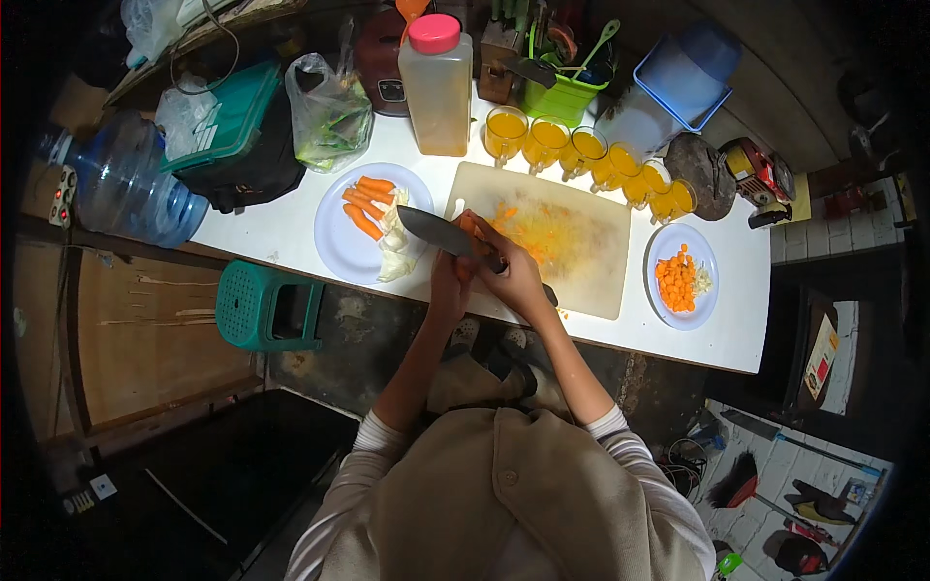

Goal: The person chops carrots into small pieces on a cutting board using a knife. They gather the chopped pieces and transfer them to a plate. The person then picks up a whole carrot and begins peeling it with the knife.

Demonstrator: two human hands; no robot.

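Above the near left part of a stained cutting board [581, 283], my two hands are close together. My right hand [514, 272] is shut on a kitchen knife [436, 231], its dark blade pointing to the upper left. Orange carrot pieces [472, 231] are in my left hand [450, 279], partly hidden by the blade and fingers. Left of the hands, a plate [334, 247] holds several peeled carrots [363, 221] and pale cabbage leaves [394, 250]. Orange bits lie on the board. On the right, another plate [657, 309] holds diced carrot [676, 279] and chopped pale pieces [702, 280].
Several glass mugs of orange drink [546, 138] line the board's far edge. Behind stand a pink-lidded plastic jar [439, 102], a knife block [498, 69] and a green utensil basket [556, 100]. A stone mortar [699, 174] sits at right, a green stool [247, 305] below left.
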